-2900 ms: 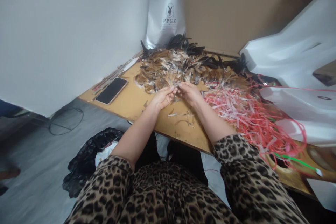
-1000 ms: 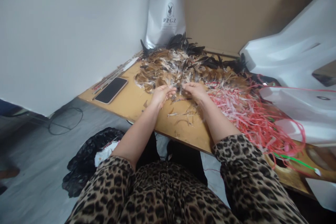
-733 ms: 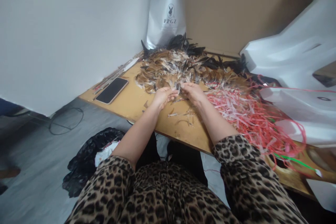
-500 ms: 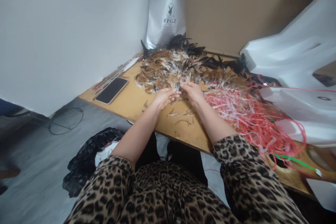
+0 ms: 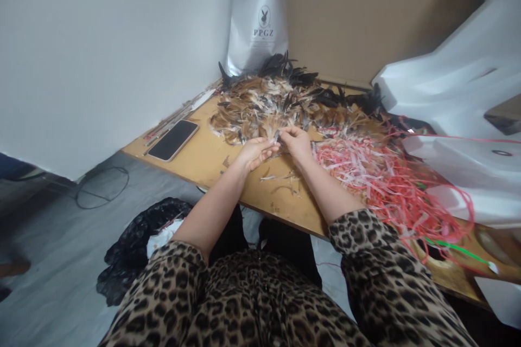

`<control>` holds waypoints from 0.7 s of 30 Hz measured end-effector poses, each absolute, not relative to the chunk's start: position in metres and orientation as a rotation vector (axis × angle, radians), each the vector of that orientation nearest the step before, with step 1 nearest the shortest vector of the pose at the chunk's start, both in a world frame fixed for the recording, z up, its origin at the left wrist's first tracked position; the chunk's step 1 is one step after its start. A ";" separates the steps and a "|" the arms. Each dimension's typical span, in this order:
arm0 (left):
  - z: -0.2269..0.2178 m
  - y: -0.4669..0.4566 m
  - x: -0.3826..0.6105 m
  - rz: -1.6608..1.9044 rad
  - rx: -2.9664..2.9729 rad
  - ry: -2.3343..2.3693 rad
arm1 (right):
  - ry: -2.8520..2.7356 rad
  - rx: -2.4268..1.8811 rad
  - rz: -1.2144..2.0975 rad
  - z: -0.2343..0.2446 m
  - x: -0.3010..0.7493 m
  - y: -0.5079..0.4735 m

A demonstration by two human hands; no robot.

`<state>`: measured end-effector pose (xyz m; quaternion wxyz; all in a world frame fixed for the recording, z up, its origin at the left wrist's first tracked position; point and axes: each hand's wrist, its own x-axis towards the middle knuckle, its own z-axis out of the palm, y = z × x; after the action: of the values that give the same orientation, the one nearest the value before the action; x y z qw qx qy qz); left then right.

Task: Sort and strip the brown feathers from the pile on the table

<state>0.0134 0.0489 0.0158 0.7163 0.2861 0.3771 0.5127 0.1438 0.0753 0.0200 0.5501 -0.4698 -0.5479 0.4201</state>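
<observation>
A big heap of brown, white and black feathers [image 5: 277, 103] covers the far part of the wooden table [image 5: 207, 160]. At the heap's near edge my left hand [image 5: 254, 152] is closed, its fingers pinching a small bunch of feathers [image 5: 275, 137]. My right hand [image 5: 297, 142] meets it fingertip to fingertip, also pinched on the same bunch. A few loose feathers [image 5: 285, 179] lie on the board just below both wrists.
A tangle of pink and red plastic strips [image 5: 382, 179] spreads to the right. A dark phone [image 5: 173, 140] lies at the table's left edge. A white PPGZ bag [image 5: 258, 16] stands against the wall; white foam sheets [image 5: 456, 92] pile at right. A black bag [image 5: 138, 244] sits on the floor.
About a second ago my hands were apart, reaching into the heap's edge. They have drawn together and now pinch one small bunch between them.
</observation>
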 end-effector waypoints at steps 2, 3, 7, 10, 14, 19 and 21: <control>0.017 0.048 0.014 1.138 0.622 0.848 | -1.309 -1.130 0.971 0.020 0.143 0.075; 0.017 0.048 0.014 1.140 0.616 0.854 | -1.307 -1.132 0.972 0.020 0.142 0.074; 0.019 0.048 0.015 1.160 0.598 0.854 | -1.206 -1.087 1.114 0.025 0.139 0.071; 0.019 0.049 0.014 1.175 0.580 0.832 | -1.040 -1.020 1.278 0.027 0.138 0.071; 0.019 0.051 0.012 1.219 0.532 0.798 | -0.905 -0.957 1.394 0.031 0.142 0.074; 0.019 0.054 0.009 1.306 0.490 0.779 | -0.891 -0.936 1.498 0.038 0.144 0.067; 0.018 0.055 0.009 1.328 0.507 0.772 | -0.913 -0.931 1.544 0.038 0.141 0.063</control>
<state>0.0088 0.0546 0.0183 0.6904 0.2266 0.3451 0.5940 0.1407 0.0633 0.0378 0.5314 -0.3901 -0.3828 0.6472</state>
